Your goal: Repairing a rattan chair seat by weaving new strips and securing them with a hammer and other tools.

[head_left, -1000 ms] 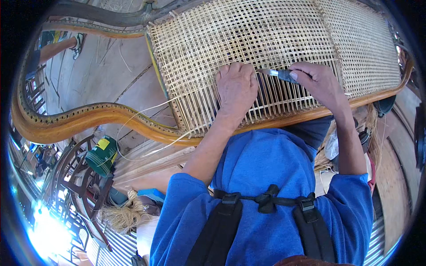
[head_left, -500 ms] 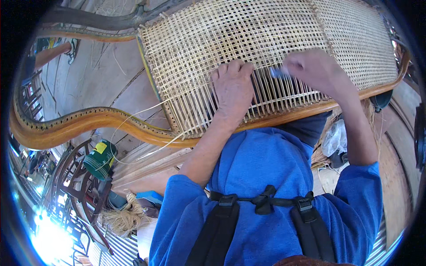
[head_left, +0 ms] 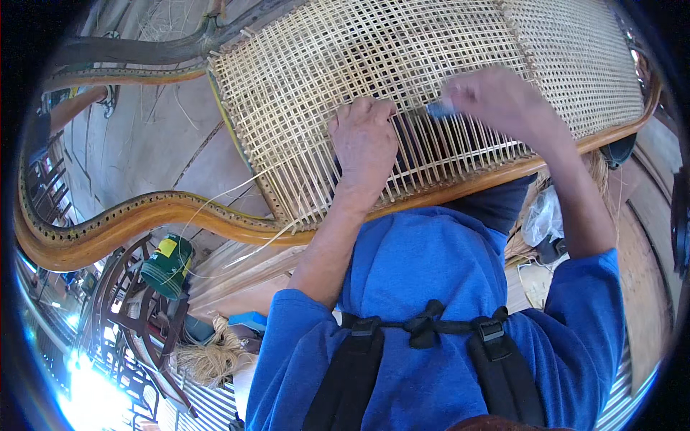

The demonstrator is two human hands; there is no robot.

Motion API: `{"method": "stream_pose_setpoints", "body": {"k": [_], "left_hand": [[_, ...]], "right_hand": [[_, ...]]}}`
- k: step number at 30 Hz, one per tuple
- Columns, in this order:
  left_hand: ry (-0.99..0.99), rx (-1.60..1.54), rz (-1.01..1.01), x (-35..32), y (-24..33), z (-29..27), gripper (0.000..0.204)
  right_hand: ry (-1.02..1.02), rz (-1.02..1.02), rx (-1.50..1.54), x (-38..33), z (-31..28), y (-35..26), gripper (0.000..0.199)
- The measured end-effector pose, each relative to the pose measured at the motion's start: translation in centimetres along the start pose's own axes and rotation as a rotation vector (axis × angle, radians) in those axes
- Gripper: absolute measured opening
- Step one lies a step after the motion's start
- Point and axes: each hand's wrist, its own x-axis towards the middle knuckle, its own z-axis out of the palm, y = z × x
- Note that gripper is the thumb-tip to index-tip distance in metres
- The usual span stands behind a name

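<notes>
A pale cane panel (head_left: 309, 86) is stretched across a curved wooden frame (head_left: 180, 208). Its upper part is a dense lattice; toward me, spaced strands (head_left: 438, 147) run down to the drilled rail. My left hand (head_left: 365, 147) lies over the lower edge of the lattice, its fingers bent down onto the cane, the fingertips partly hidden. To its right, my right hand (head_left: 499, 100) is closed and smeared by motion just above the weave. A small blue object (head_left: 440, 109) pokes from its fingers, too blurred to name the kind. One loose cane strand (head_left: 241, 185) trails at the panel's left corner.
A green bucket (head_left: 167, 266) stands below the frame at left, near dark wooden chair frames (head_left: 133, 309). A bundle of fibre (head_left: 212, 359) lies lower down. Another person's arm (head_left: 75, 104) shows at the upper left. A clear plastic bag (head_left: 543, 219) is at right.
Both hands have shifted a little to the left in the view, the blue object moving with my right hand. The view itself has tilted slightly, and the frame's left end appears lower.
</notes>
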Motion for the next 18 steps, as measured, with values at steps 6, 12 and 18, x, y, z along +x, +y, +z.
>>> {"method": "stream_pose_setpoints", "body": {"k": [6, 12, 18], "left_hand": [[-0.103, -0.025, -0.033, 0.1, -1.0, -0.5, 0.018], [-0.151, -0.068, 0.156, -3.7, 1.8, -4.9, 0.027], [-0.355, -0.259, 0.195, -8.6, 0.1, -7.1, 0.032]], "right_hand": [[-0.15, 0.051, -0.09, -2.0, -2.1, -2.0, 0.023], [0.238, 0.068, -0.034, -1.3, -2.1, -0.2, 0.02], [-0.118, 0.089, 0.163, -1.0, -0.8, -3.1, 0.021]]}}
